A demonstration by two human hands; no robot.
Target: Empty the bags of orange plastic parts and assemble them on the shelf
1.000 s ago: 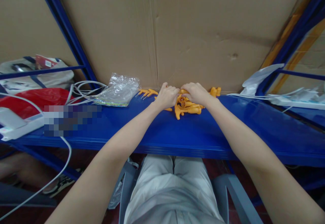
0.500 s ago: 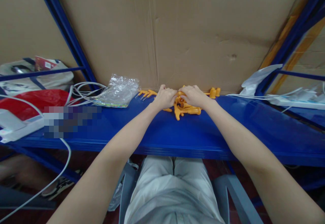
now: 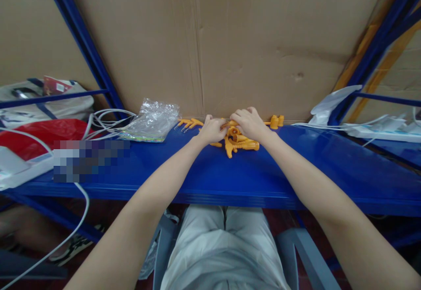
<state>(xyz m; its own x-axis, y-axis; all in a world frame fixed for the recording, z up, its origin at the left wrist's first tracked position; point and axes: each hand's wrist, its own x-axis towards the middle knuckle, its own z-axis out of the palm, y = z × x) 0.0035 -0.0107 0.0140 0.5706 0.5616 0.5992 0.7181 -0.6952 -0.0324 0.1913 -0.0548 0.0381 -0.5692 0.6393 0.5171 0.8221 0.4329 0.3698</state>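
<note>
Near the back of the blue table, both hands are close together over orange plastic parts. My left hand has its fingers closed round a small orange piece. Just right of it, my right hand is curled with its fingertips at the same piece; how it holds it is partly hidden. Several loose orange parts lie below the hands. Left of my left hand are an orange branching piece and dark metal spirals. Two small orange pieces stand right of my right hand.
A clear plastic bag lies at the back left, beside white cables and a red bag. A power strip is at the right. Cardboard rises behind the table. Another person's leg shows at lower left.
My right hand has lifted slightly and its fingers have shifted over the orange parts. My left hand stays nearly in place. The view has moved a little.
</note>
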